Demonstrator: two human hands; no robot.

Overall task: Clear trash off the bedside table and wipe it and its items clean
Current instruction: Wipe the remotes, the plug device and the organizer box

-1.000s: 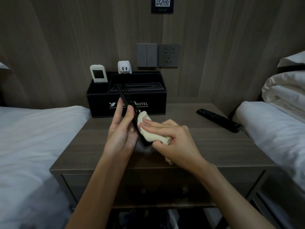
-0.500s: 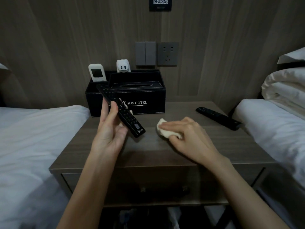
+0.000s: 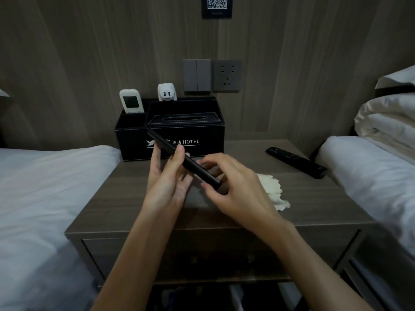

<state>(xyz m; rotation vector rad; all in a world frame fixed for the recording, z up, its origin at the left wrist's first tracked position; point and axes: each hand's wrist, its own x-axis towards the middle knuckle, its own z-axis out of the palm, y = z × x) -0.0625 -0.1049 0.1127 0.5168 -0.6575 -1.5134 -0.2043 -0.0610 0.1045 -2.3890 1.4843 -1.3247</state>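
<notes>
My left hand (image 3: 166, 178) holds a black remote (image 3: 188, 163) slantwise above the bedside table (image 3: 125, 198), thumb on its upper edge. The remote's smooth back faces up. My right hand (image 3: 235, 189) pinches the remote's near end, fingers over it and thumb under it. A crumpled pale cloth (image 3: 272, 191) lies loose on the tabletop just right of my right hand; part of it is hidden behind the hand.
A second black remote (image 3: 296, 161) lies at the table's right rear. A black hotel tissue-box organizer (image 3: 202, 135) stands at the back, holding a white remote (image 3: 131, 104) and a white charger (image 3: 166, 93). White beds flank the table at left (image 3: 45, 187) and right (image 3: 370, 167).
My right hand let go of the cloth, which now lies on the table, and took the remote's near end. The remote has turned from buttons up to back up.
</notes>
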